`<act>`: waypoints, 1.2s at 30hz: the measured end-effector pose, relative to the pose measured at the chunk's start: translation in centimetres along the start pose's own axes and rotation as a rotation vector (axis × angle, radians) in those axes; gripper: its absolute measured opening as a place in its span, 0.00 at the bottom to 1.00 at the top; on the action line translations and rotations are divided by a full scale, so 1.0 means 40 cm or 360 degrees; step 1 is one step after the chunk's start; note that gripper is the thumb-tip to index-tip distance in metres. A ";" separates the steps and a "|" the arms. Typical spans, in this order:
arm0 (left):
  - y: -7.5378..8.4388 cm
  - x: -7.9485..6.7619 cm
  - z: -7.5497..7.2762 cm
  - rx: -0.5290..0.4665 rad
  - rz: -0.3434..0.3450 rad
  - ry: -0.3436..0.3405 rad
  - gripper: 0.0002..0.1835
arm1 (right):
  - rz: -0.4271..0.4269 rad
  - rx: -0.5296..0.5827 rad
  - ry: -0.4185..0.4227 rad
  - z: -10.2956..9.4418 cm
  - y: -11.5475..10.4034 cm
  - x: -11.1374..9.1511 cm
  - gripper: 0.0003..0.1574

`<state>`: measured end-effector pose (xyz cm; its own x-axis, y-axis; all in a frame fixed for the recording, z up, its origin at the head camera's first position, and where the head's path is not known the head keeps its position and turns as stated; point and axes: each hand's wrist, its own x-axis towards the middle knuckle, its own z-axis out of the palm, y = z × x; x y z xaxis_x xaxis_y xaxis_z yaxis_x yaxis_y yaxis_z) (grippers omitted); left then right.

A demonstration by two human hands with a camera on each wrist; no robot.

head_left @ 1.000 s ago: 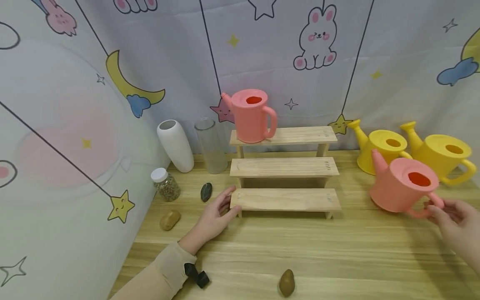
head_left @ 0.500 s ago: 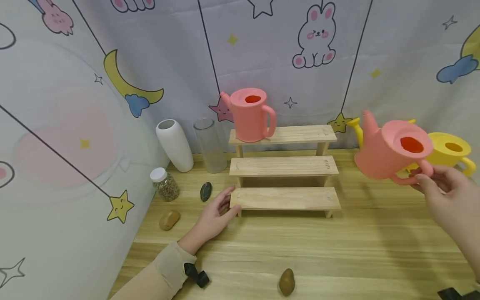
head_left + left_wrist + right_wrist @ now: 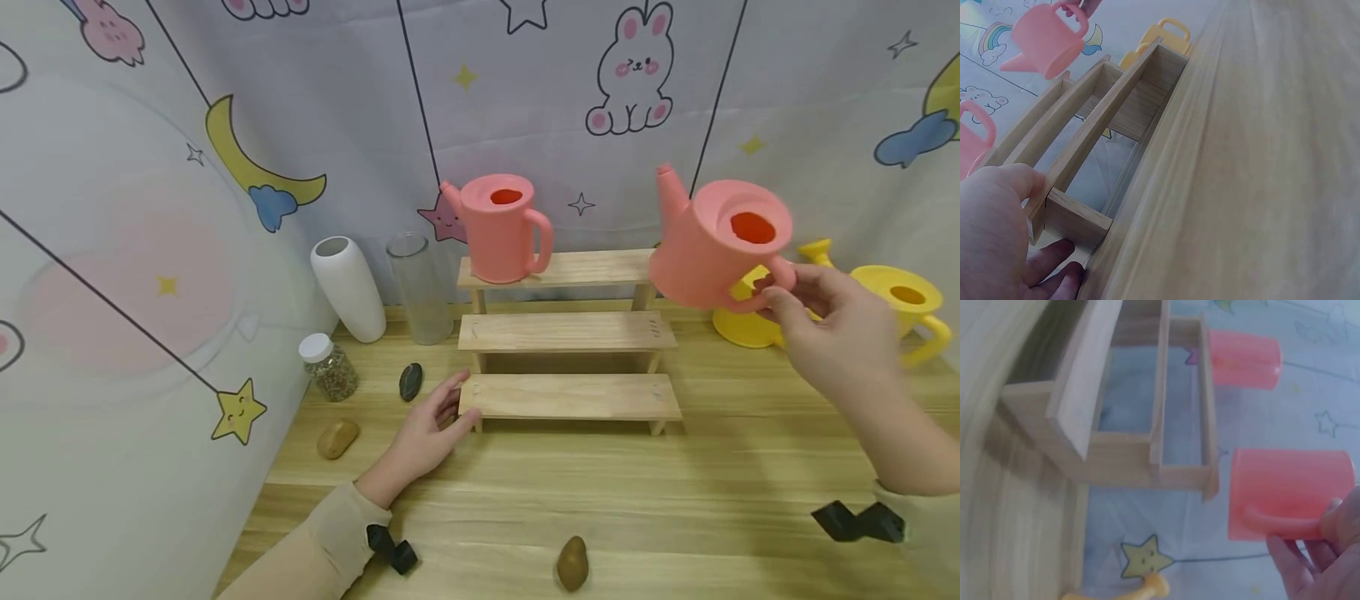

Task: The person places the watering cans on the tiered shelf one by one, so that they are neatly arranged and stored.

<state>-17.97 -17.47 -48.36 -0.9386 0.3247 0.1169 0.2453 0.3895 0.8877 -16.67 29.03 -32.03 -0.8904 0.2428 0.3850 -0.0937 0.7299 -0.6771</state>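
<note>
My right hand (image 3: 840, 325) grips the handle of a pink watering can (image 3: 723, 246), held in the air right of the top step. Its spout points up and to the left. A second pink watering can (image 3: 501, 229) stands at the left end of the top step of a three-step wooden stand (image 3: 570, 396). My left hand (image 3: 416, 437) holds the left end of the lowest step. In the left wrist view, the thumb lies against the board (image 3: 1094, 128) and the fingers bend below it near the leg.
Two yellow watering cans stand at right; one yellow can (image 3: 750, 325) is partly hidden behind my right hand's can. At left are a white vase (image 3: 348, 289), a glass vase (image 3: 420, 289), a lidded jar (image 3: 328, 367), a dark stone (image 3: 411, 382) and a brown stone (image 3: 338, 438). Another stone (image 3: 573, 563) lies in front.
My right hand has lifted the pink watering can off the right side of the table and carried it up and left toward the stand's top step. My left hand has stayed in place.
</note>
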 end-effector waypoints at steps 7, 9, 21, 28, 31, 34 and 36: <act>-0.001 0.001 0.000 -0.0003 0.0015 -0.0006 0.36 | -0.0068 -0.0025 -0.0089 0.039 -0.066 0.033 0.31; -0.002 0.002 0.000 -0.0010 0.0019 -0.0004 0.36 | -0.0095 -0.0029 -0.0123 0.048 -0.081 0.044 0.32; 0.000 0.003 -0.002 -0.0023 0.0018 -0.0002 0.37 | -0.0171 -0.0055 -0.0226 0.097 -0.137 0.103 0.32; -0.002 0.004 -0.003 -0.0031 0.0013 0.0005 0.36 | -0.0164 -0.0058 -0.0291 0.118 -0.160 0.132 0.32; -0.002 0.003 -0.003 -0.0028 0.0010 0.0004 0.36 | -0.0127 -0.0074 -0.0303 0.125 -0.168 0.141 0.32; -0.002 0.002 -0.002 -0.0014 0.0001 -0.0003 0.36 | -0.0108 -0.0075 -0.0304 0.130 -0.172 0.147 0.32; -0.002 0.002 -0.002 -0.0011 -0.0006 -0.0005 0.36 | -0.0107 -0.0069 -0.0303 0.132 -0.173 0.149 0.32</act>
<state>-18.07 -17.54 -48.40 -0.9387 0.3261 0.1120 0.2400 0.3846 0.8913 -23.68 22.03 -28.36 -0.9513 0.0701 0.3002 -0.1406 0.7680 -0.6248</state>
